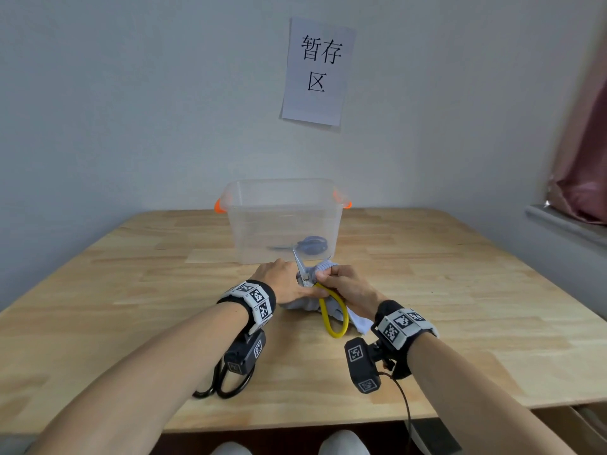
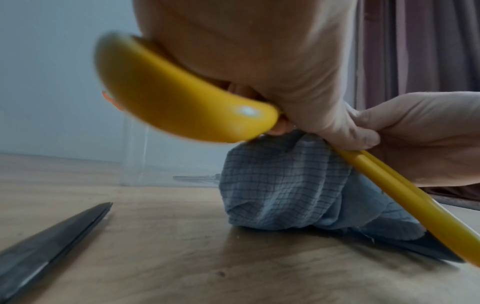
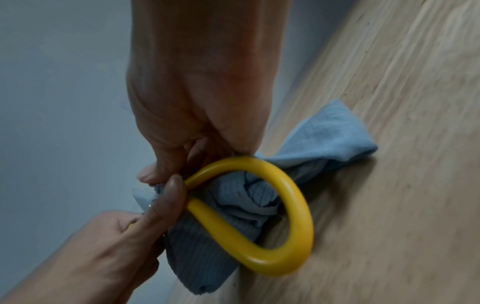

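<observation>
One blue pair [image 1: 312, 244] sits in the bin [image 1: 282, 205] beyond the grips. Scissors [image 1: 305, 278] between them, likely mid-wipe: left grip [image 1: 282, 277] clasps them, right grip [image 1: 341, 284] pinches cloth [image 1: 323, 267] round them. Black pair [image 1: 226, 382] lies on counter [image 1: 460, 290], wiping likely still due.

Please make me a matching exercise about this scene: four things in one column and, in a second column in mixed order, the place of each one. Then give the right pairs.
Things
1. yellow-handled scissors
2. blue-handled scissors
3. black scissors
4. paper sign

Places
A. on the wall
B. lying on the table, in no hand
C. inside the clear box
D. held by the left hand and the right hand, together with the blue cloth

Pairs: 1-D, 2-C, 3-B, 4-A
</observation>
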Action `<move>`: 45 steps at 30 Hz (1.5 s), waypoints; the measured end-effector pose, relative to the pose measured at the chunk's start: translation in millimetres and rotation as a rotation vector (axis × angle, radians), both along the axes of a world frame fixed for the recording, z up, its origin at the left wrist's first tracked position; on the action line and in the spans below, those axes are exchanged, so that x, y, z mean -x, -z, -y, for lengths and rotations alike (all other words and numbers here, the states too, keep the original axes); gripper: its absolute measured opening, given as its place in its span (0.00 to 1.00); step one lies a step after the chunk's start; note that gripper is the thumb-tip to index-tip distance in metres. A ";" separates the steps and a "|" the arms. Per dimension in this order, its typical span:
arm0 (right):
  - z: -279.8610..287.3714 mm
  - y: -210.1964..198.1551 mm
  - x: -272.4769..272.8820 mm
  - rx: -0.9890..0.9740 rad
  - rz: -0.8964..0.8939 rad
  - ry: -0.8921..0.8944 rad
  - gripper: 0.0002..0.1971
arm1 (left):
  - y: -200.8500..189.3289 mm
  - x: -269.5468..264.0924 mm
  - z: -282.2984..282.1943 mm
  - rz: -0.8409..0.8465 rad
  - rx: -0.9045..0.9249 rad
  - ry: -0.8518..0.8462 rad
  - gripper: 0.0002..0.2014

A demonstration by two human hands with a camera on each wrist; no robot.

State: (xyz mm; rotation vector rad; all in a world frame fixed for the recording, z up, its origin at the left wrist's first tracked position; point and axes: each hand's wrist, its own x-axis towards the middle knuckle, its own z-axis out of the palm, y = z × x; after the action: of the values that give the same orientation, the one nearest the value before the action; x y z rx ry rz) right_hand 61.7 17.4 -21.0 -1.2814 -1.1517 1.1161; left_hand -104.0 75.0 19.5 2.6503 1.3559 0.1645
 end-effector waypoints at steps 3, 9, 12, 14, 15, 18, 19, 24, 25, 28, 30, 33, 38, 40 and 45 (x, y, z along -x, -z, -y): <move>-1.6 2.7 2.9 -0.004 -0.028 0.015 0.12 | 1.7 -1.5 0.4 0.007 -0.011 0.009 0.31; -0.1 4.7 6.5 0.003 -0.082 0.056 0.17 | 6.4 -2.4 -2.1 0.012 -0.040 0.029 0.37; 0.4 6.4 8.6 0.008 -0.109 0.062 0.13 | 7.6 -1.9 -2.6 0.007 -0.052 0.037 0.37; -1.3 8.1 9.9 0.006 -0.107 0.066 0.10 | 9.5 -1.3 -3.2 0.006 -0.066 0.042 0.36; -2.5 9.4 10.0 0.009 -0.101 0.069 0.11 | 11.0 -1.1 -4.1 0.012 -0.075 0.041 0.36; -2.6 10.5 10.8 0.063 -0.069 0.063 0.17 | 14.8 -0.7 -6.9 0.020 -0.099 0.040 0.37; -2.3 11.0 10.1 0.073 -0.061 0.062 0.17 | 15.5 -0.8 -7.8 0.007 -0.111 0.047 0.38; -4.5 14.7 8.8 0.072 -0.241 0.068 0.13 | 9.7 -6.3 -7.5 -0.049 -0.116 0.056 0.33; -5.1 15.4 10.1 0.070 -0.270 0.073 0.14 | 9.1 -7.2 -6.5 -0.059 -0.113 0.052 0.31; -7.0 18.0 11.3 0.049 -0.339 0.075 0.14 | 12.6 -10.5 -3.3 0.000 -0.098 0.029 0.29; -8.1 16.9 10.1 0.037 -0.357 0.117 0.11 | 18.5 -11.6 -1.0 0.054 -0.148 0.010 0.27; -10.6 16.8 8.0 0.000 -0.372 0.207 0.10 | 29.1 -11.9 1.1 0.051 -0.299 0.008 0.29; -8.2 15.7 10.2 0.010 -0.331 0.254 0.06 | 40.1 -14.4 6.0 0.044 -0.312 -0.021 0.28; -7.1 14.7 11.6 0.026 -0.313 0.215 0.07 | 41.7 -12.6 6.5 0.046 -0.282 -0.037 0.28; -3.7 7.1 7.0 0.110 -0.290 0.040 0.10 | 35.0 -4.3 3.4 0.084 -0.274 -0.017 0.24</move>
State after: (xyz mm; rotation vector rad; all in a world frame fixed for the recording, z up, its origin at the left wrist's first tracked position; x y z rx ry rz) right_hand 54.7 21.1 -28.1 -1.1744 -0.8559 1.3015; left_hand -99.7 71.6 -15.5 2.8123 1.4200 0.4916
